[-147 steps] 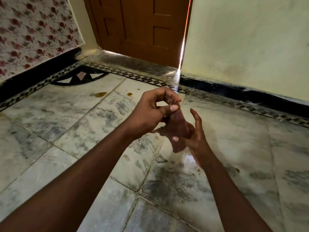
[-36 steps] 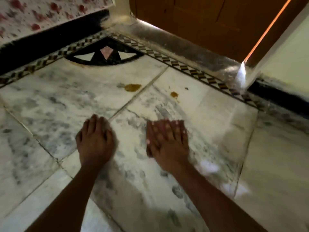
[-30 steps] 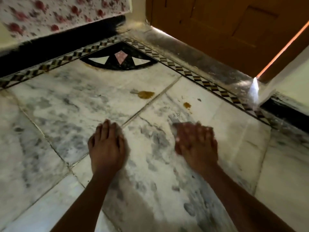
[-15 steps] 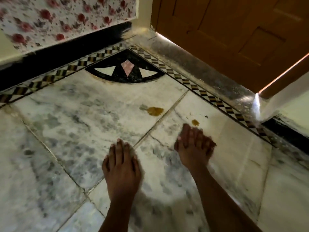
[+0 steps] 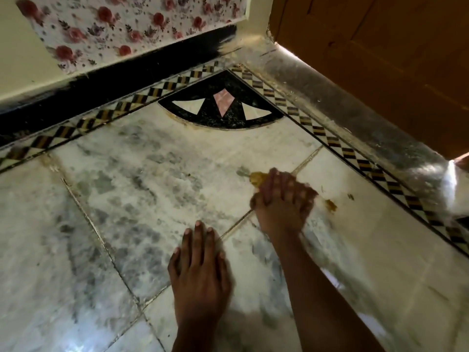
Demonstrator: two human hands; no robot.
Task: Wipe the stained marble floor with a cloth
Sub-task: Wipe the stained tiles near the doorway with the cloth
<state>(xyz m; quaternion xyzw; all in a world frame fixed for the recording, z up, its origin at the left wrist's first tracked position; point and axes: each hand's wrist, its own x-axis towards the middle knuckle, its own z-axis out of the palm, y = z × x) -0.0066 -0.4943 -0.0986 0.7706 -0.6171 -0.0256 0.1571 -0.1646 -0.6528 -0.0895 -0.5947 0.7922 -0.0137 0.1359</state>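
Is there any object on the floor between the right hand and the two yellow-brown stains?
Nothing visible does. The right hand already lies at the larger yellow-brown stain, its fingers over part of it. The smaller yellow-brown stain lies just to its right, with only bare white-grey marble floor between. No cloth is visible.

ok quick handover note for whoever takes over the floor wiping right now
Left hand: flat on the marble floor, fingers straight, bracing.
Right hand: fingers down on the larger yellow stain, blurred. No cloth can be made out under it.
Smaller yellow stain sits just right of that hand, toward the checkered border.
Done: nothing visibly cleaned; both stains show.
Left: wipe both stains.
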